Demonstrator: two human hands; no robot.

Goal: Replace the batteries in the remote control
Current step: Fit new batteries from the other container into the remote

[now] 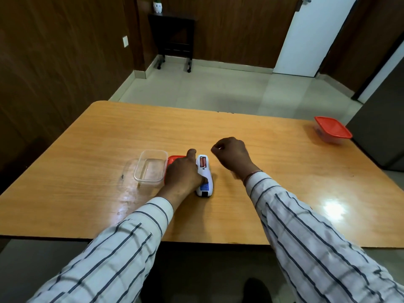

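White remote control (204, 176) lies back-up mid-worktop (262, 149), compartment uncovered, two red batteries (202, 161) seated. Left hand (184, 173) pins its left side, thumb on label. Right hand (232, 154) hovers just right, fist curled; contents cannot be told. Clear container (150, 169) and red lid (172, 159) sit left.

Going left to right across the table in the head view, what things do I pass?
Clear plastic container → left hand → white remote control with its batteries showing → right hand → red-lidded container.
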